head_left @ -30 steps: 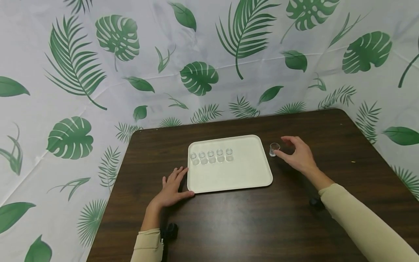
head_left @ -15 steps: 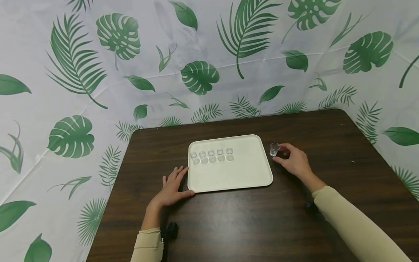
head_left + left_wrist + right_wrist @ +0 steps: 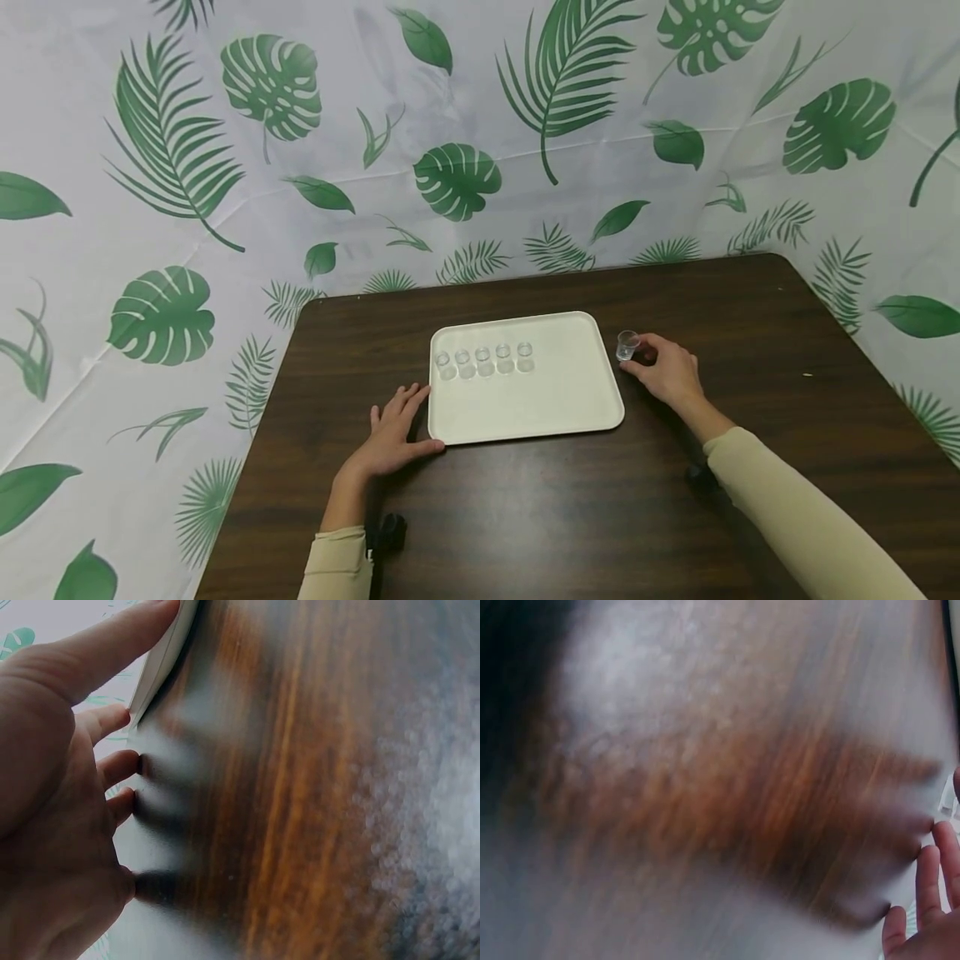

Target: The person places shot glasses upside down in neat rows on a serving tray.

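Note:
A cream rectangular tray (image 3: 525, 408) lies on the dark table. Several small clear cups (image 3: 482, 356) stand in a row along its back left part. My left hand (image 3: 390, 437) rests at the tray's left front corner, fingers spread, thumb at the front edge and fingertips by the left side. Just past the tray's right edge, my right hand (image 3: 667, 371) pinches one more small clear cup (image 3: 627, 344) between thumb and fingers, and the cup stays upright. In the right wrist view only a sliver of this cup (image 3: 948, 795) shows beside the fingers (image 3: 928, 885).
The dark wood-grain table (image 3: 525, 517) reaches back to a white cloth backdrop (image 3: 337, 125) printed with green leaves. A tiny pale speck (image 3: 807, 375) lies on the table to the right. Dark wrist cameras sit under both forearms.
My right hand has moved left, and its thumb and fingers have closed in on the cup beside the tray. The left hand, the tray and the row of cups have stayed put.

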{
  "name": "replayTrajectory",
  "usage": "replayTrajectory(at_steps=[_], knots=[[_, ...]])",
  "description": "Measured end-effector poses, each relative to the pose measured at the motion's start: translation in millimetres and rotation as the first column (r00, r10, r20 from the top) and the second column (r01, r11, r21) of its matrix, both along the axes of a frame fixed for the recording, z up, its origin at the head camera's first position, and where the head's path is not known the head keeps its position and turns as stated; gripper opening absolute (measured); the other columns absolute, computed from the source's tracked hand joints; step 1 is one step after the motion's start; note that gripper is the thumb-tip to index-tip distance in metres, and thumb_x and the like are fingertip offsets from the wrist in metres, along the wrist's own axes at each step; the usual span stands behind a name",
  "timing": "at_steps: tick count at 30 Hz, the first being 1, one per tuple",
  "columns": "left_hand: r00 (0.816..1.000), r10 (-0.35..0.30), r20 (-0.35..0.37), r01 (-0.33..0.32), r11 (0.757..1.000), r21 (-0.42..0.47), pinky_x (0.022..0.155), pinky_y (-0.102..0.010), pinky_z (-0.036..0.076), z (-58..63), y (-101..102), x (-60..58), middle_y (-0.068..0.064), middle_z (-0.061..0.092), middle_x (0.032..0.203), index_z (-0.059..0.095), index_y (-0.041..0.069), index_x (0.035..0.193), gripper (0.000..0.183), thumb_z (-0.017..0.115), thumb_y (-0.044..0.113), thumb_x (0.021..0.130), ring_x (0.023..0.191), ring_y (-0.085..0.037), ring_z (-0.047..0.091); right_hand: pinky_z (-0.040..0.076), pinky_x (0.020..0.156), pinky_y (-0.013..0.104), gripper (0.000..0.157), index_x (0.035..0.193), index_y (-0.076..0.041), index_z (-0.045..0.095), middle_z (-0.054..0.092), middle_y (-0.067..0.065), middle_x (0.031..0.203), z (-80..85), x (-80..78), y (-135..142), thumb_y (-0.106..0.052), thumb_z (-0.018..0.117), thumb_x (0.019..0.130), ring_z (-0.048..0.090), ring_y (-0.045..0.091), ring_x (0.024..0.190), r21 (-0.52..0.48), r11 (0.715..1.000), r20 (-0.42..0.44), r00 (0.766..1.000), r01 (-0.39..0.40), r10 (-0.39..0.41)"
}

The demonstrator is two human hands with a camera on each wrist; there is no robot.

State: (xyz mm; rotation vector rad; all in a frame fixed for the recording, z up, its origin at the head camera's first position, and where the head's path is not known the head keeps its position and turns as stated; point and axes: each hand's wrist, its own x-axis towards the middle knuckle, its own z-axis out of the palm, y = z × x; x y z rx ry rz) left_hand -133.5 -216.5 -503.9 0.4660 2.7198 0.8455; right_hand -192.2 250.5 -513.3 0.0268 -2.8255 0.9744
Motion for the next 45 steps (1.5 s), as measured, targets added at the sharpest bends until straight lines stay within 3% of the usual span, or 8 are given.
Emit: replayTrajectory(at_steps=[18, 31, 38, 45], knots=[[1.0, 0.0, 0.002, 0.0, 1.0, 0.008, 0.105, -0.073, -0.003, 2.5, 0.3, -0.2, -0.016, 0.019, 0.161, 0.024, 0.016, 0.157, 0.096, 0.074, 0.052, 0.083, 0.148, -0.038, 0.006, 0.029, 0.082, 0.057, 0.033, 0.111, -0.005, 0.067, 0.068, 0.019, 0.094, -3.1, -1.1, -4.2, -0.024, 0.078, 0.086, 0.06, 0.038, 0.089, -0.019, 0.999, -0.059, 0.997, 0.042, -0.043], [1.0, -0.001, 0.006, 0.001, 1.0, 0.014, 0.104, -0.073, -0.004, 0.1, -0.6, -1.1, -0.016, 0.018, 0.161, 0.024, 0.016, 0.157, 0.096, 0.074, 0.052, 0.083, 0.148, -0.037, 0.005, 0.031, 0.092, 0.059, 0.034, 0.112, -0.002, 0.066, 0.068, 0.02, 0.094, -5.5, 0.4, -2.4, -0.021, 0.077, 0.086, 0.061, 0.04, 0.091, -0.037, 0.998, -0.061, 0.996, 0.056, -0.059], [1.0, -0.002, 0.008, 0.002, 1.0, 0.015, 0.104, -0.073, -0.004, -0.4, -0.9, -1.2, -0.017, 0.018, 0.161, 0.023, 0.016, 0.157, 0.097, 0.073, 0.053, 0.083, 0.148, -0.037, 0.004, 0.042, 0.084, 0.054, 0.032, 0.114, -0.004, 0.066, 0.069, 0.02, 0.097, -5.3, 0.1, -1.3, -0.018, 0.076, 0.087, 0.062, 0.036, 0.092, -0.055, 0.996, -0.048, 0.996, 0.072, -0.075], [1.0, -0.005, -0.002, 0.005, 1.0, 0.019, 0.104, -0.073, -0.004, -1.4, -1.1, -1.7, -0.017, 0.018, 0.16, 0.024, 0.017, 0.157, 0.096, 0.073, 0.053, 0.083, 0.148, -0.038, 0.005, 0.044, 0.081, 0.054, 0.033, 0.117, -0.003, 0.065, 0.068, 0.021, 0.101, -2.3, 0.5, 4.1, -0.017, 0.074, 0.088, 0.062, 0.037, 0.095, -0.063, 0.995, -0.035, 0.996, 0.081, -0.084]])
